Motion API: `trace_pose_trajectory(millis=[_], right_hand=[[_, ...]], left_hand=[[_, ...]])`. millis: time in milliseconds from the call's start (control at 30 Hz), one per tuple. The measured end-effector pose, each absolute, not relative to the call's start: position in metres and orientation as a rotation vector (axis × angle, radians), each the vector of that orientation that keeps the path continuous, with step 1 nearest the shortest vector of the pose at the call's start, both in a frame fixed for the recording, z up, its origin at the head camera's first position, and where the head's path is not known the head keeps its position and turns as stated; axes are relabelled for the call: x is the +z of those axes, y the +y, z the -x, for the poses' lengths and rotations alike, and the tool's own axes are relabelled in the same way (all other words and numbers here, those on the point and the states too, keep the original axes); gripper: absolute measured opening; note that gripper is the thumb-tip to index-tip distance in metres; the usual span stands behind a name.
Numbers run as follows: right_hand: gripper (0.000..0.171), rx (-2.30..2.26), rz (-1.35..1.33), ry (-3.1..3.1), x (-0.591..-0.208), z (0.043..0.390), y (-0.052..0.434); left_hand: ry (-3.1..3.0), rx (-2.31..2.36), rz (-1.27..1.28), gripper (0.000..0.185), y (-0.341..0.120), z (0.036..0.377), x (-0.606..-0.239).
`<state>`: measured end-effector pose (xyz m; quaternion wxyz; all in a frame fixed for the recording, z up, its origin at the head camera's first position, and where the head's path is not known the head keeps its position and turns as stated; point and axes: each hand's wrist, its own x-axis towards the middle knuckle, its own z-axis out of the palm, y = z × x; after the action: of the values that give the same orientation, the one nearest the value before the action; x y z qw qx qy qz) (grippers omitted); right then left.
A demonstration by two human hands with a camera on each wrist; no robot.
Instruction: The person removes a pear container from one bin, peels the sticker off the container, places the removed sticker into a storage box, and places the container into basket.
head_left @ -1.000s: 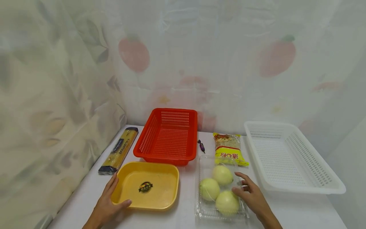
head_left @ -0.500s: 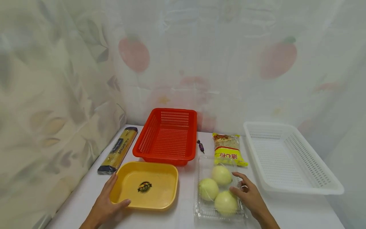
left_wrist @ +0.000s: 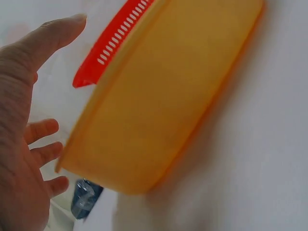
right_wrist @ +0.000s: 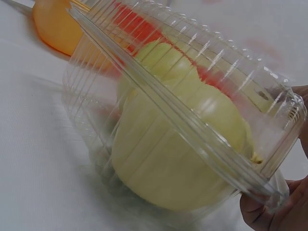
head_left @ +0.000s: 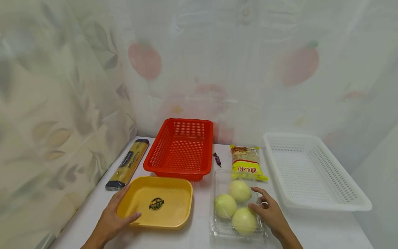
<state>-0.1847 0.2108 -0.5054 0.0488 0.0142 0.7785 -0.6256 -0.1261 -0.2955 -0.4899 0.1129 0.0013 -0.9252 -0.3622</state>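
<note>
In the head view my left hand (head_left: 110, 218) spreads around the left end of a yellow plastic basin (head_left: 155, 204), fingers outside its rim and thumb over the near edge. Seen from the left wrist, the thumb stands away from the basin (left_wrist: 144, 106) and the fingertips are right at its rim. My right hand (head_left: 270, 211) holds the right side of a clear plastic box (head_left: 217, 221) with peeled onions (head_left: 244, 220) in it. The right wrist view shows fingers (right_wrist: 252, 209) curled at the box's (right_wrist: 163, 103) corner flange. The box stands on the white tabletop.
Behind the basin stands a red plastic basket (head_left: 183, 152), with a spaghetti pack (head_left: 129, 164) to its left. A purple-wrapped candy (head_left: 217, 159) and a yellow pasta bag (head_left: 247, 164) lie behind the box. A white basket (head_left: 311, 173) stands at right. Printed curtains hang behind and at left.
The head view has drifted slightly, so everything sits a little further left in it. My left fingers have edged slightly forward along the basin's rim. The right hand stays at the box.
</note>
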Motion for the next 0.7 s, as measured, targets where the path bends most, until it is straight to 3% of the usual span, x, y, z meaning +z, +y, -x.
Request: trace_pose_trajectory(millis=[700], right_hand=[[0.057, -1.886, -0.056, 2.363, -0.504, 0.184, 0.211]], left_hand=[[-2.415, -1.203, 0.265, 0.092, -0.241, 0.123, -0.441]])
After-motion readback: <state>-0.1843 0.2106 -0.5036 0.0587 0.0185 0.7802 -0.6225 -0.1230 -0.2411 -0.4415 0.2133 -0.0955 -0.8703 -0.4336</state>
